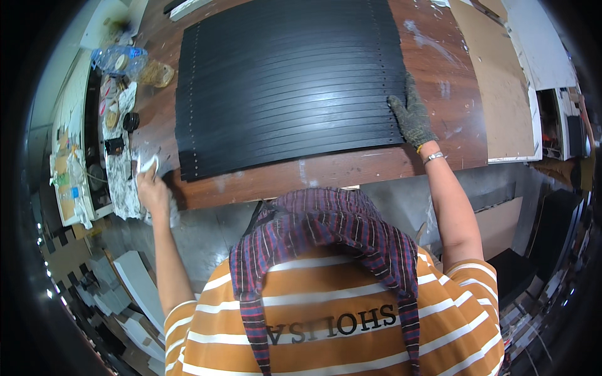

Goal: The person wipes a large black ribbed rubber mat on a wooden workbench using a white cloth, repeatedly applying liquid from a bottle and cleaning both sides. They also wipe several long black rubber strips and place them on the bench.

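Note:
A row of black slats [301, 84] lies side by side on a reddish-brown wood-grain table [442, 108]. Small holes run in a line along both ends of the slats. My left hand [154, 190] is bare and pinches a folded white cloth or wipe [149, 164] beside the table's left end, off the slats' near left corner. A dark knitted work glove covers my right hand [414, 117]. Its thumb lies on the slats' right ends, with the other fingers stretched along their edge on the tabletop.
Beyond my left hand are a black roll of tape [131, 121], a clear plastic bottle [117, 60], a jar with brownish contents [160, 75] and a stained white sheet [121, 178]. A brown board [503, 94] adjoins the table's right side. Black panels [555, 230] stand at lower right.

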Available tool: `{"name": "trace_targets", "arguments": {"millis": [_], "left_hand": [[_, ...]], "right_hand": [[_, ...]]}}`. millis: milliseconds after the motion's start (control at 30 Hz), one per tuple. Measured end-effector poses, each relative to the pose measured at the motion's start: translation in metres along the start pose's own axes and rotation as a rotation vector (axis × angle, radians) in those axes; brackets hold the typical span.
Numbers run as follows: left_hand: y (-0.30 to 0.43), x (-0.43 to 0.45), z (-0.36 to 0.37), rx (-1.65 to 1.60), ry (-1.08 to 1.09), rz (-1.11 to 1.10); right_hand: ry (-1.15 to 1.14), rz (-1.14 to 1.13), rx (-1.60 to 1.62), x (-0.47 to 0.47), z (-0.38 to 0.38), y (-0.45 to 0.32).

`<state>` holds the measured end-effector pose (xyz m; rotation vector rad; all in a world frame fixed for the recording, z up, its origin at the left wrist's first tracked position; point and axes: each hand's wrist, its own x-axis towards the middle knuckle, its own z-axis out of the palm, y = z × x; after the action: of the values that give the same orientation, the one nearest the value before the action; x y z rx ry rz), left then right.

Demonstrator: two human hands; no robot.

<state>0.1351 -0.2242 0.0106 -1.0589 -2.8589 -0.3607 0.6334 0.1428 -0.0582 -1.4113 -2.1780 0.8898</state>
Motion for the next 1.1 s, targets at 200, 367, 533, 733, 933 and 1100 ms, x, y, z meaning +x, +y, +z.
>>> {"name": "trace_targets", "arguments": {"millis": [200, 367, 533, 733, 933, 1100], "left_hand": [[0.186, -0.088, 0.046, -0.267, -0.188, 0.694], [-0.012, -0.082, 0.045, 0.019, -0.005, 0.345], [-0.031, -0.062, -0.002, -0.189, 0.25, 0.03], [0.09, -0.054, 0.042, -0.251, -0.032, 0.489], [-0.075, -0.025, 0.049, -0.681, 0.029, -0.316], [-0.024, -0.051, 0.076, -1.242, -0.181, -0.571]], "right_hand": [[-0.001, -0.021, -0.039, 0.001, 0.003, 0.003], [-0.045, 0.032, 0.251, -0.02, -0.011, 0.007], [-0.087, -0.076, 0.206, -0.068, -0.007, 0.004], [-0.064, -0.06, 0.151, -0.064, -0.001, 0.001], [-0.073, -0.06, 0.134, -0.065, -0.002, 0.006], [-0.136, -0.025, 0.043, -0.063, -0.01, -0.004]]}}
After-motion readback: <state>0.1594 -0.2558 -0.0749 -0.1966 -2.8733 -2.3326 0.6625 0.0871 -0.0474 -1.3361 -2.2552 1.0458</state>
